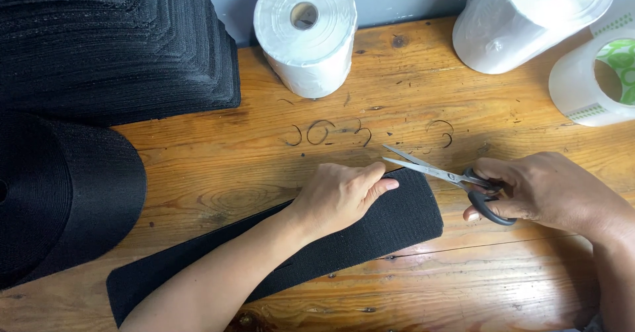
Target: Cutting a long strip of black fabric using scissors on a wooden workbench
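1. Hands first: the left hand (340, 196) lies flat on the black strap (370, 229), fingers pressed together and curled over its upper edge, pinning it to the wooden table (264, 153).
2. The right hand (542, 190) holds the scissors (450, 176) at about 3 o'clock from the left hand; thumb and fingers are closed through the black handle loops, and the blades stand a little apart, tips pointing toward 9 o'clock.
3. The strap runs as a wide band from 7 o'clock, near the bottom edge, up to the middle of the table, and its free end has rounded corners. The blade tips are just at its upper corner (I cannot tell if they touch the fabric).
4. Step in hand, as I judge it: trimming or rounding the upper corner of the strap end. The next move seems to call for steady pressure from the left hand, so the band does not slide, and a small curved bite with the blades near the edge.
5. Thin curled black trimmings (324, 132) lie at 12 o'clock from the left hand.
6. Farther away: a stack of black pieces (119, 41) at 10 o'clock, a black webbing roll (59, 193) at 9 o'clock, a white film roll (307, 31) at 12 o'clock, and a clear tape roll (595, 81) at 2 o'clock.
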